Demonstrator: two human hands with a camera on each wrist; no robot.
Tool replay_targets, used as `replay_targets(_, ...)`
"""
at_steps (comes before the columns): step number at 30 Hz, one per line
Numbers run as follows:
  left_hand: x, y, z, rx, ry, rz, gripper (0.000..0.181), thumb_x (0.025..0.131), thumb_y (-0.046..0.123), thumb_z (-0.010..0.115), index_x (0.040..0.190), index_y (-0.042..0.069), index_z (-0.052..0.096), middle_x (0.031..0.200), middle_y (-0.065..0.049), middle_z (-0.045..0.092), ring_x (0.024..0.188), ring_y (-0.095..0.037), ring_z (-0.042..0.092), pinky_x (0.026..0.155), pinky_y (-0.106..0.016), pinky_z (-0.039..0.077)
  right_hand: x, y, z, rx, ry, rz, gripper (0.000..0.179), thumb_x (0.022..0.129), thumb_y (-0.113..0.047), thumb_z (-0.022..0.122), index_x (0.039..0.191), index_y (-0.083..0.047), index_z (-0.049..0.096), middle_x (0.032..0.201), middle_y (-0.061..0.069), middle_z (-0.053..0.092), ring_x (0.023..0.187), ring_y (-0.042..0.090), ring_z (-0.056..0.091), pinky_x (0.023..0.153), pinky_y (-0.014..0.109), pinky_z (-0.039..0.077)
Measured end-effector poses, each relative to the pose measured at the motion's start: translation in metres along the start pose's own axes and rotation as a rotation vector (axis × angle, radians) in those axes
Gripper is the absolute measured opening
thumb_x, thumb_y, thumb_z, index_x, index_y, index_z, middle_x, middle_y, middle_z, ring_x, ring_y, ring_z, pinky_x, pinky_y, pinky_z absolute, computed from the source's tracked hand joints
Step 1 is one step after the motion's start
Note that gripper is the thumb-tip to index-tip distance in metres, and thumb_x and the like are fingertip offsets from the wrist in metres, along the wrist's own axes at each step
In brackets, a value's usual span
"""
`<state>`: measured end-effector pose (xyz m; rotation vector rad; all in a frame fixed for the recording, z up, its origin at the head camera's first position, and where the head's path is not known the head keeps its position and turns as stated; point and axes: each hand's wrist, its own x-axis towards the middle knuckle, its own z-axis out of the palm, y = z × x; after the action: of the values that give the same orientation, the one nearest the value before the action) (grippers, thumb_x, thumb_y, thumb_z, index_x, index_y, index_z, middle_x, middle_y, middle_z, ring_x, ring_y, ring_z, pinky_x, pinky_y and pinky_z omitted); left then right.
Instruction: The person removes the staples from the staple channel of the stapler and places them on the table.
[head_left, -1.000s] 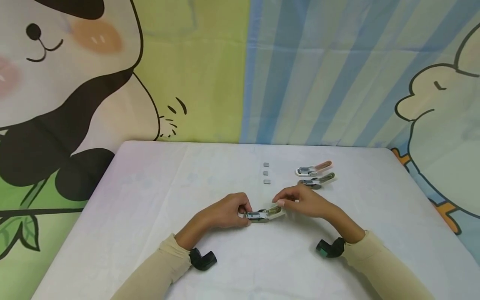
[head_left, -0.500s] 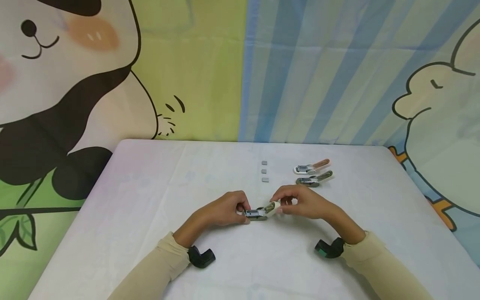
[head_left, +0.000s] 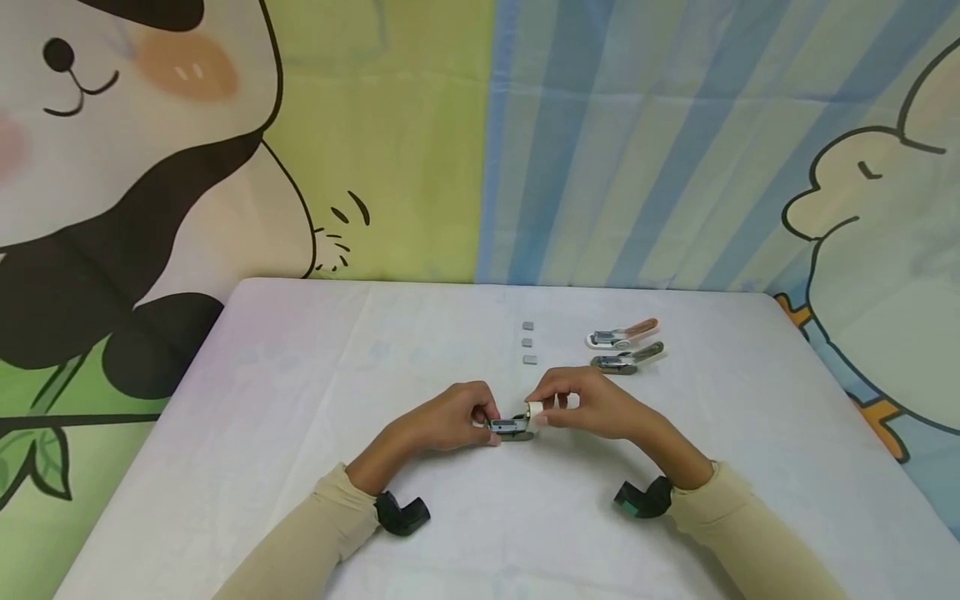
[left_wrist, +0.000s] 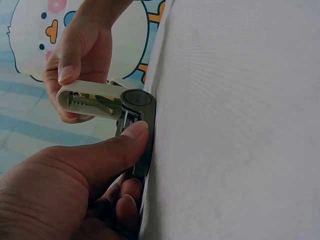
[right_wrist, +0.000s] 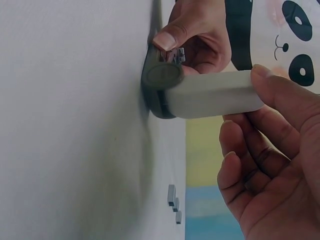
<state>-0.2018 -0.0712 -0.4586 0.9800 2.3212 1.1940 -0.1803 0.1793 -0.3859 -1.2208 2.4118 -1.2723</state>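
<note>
A small stapler (head_left: pixel 513 427) with a dark green base rests on the white table before me, its pale cover (right_wrist: pixel 217 94) swung up roughly square to the base. My left hand (head_left: pixel 446 423) pinches the base between thumb and fingers, hiding part of it. At the free end of the cover, my right hand (head_left: pixel 596 406) holds it between thumb and fingertips. A spring (left_wrist: pixel 92 102) shows inside the cover in the left wrist view. Beyond my hands lie three small grey blocks (head_left: pixel 529 360), apparently staple strips, in a column.
Two more staplers lie opened out at the back right: one with a pinkish inside (head_left: pixel 622 335), one dark green (head_left: pixel 627 358). The white table (head_left: pixel 300 367) ends at a cartoon-printed cloth behind it.
My right hand has moved left and turned the stapler's cover from leaning outward to upright. My left hand keeps its grip on the base.
</note>
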Motion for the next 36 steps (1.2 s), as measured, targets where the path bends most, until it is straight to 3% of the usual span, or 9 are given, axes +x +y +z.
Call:
replay_targets(8,0.004,0.001,0.003,0.013,0.0,0.009,0.019,0.081,0.011,0.08,0.09,0.013,0.064,0.085,0.002,0.058,0.077,-0.013,0.052,0.068,-0.026,0.043,-0.008,-0.002,-0.005,-0.025,0.027,0.032,0.02,0.081,0.007,0.072,0.1,0.001,0.071,0.082,0.004,0.064,0.071,0.013,0.055,0.06,0.042,0.048)
replay_targets(15,0.004,0.003,0.0,0.013,0.004,-0.001,0.017,0.081,0.011,0.078,0.091,0.011,0.064,0.083,0.002,0.057,0.075,-0.012,0.052,0.066,-0.026,0.043,-0.017,0.0,-0.013,-0.076,0.032,0.016,0.022,0.081,0.009,0.072,0.102,0.003,0.071,0.082,0.005,0.064,0.07,0.011,0.053,0.06,0.03,0.047)
replay_targets(19,0.007,0.003,0.0,0.012,0.033,0.006,0.016,0.082,0.011,0.077,0.092,0.011,0.064,0.081,0.003,0.057,0.072,-0.01,0.053,0.064,-0.026,0.044,-0.027,0.021,-0.018,-0.111,0.042,0.036,0.025,0.083,0.008,0.071,0.107,0.001,0.07,0.087,0.005,0.065,0.072,0.011,0.053,0.061,0.028,0.047)
replay_targets(25,0.03,0.007,0.007,0.02,0.039,0.014,0.015,0.084,0.015,0.076,0.093,0.012,0.065,0.082,0.003,0.057,0.07,-0.009,0.052,0.063,-0.025,0.044,-0.048,0.043,-0.031,-0.166,0.088,0.1,0.028,0.086,0.004,0.07,0.112,-0.007,0.069,0.088,-0.003,0.062,0.077,0.011,0.053,0.064,0.027,0.046)
replay_targets(31,0.055,0.023,0.012,0.049,0.0,0.012,0.012,0.086,0.012,0.074,0.094,0.009,0.065,0.086,0.0,0.056,0.07,-0.01,0.051,0.062,-0.023,0.043,-0.066,0.052,-0.045,-0.189,0.136,0.203,0.027,0.09,-0.002,0.068,0.116,-0.004,0.067,0.087,-0.003,0.063,0.076,0.014,0.056,0.067,0.029,0.048)
replay_targets(36,0.077,0.031,0.018,0.091,0.015,0.01,0.012,0.086,0.012,0.074,0.093,0.008,0.066,0.087,0.002,0.057,0.071,-0.008,0.05,0.062,-0.022,0.042,-0.079,0.057,-0.057,-0.231,0.166,0.271,0.027,0.09,-0.003,0.068,0.117,-0.004,0.067,0.088,-0.002,0.063,0.077,0.013,0.056,0.068,0.027,0.049)
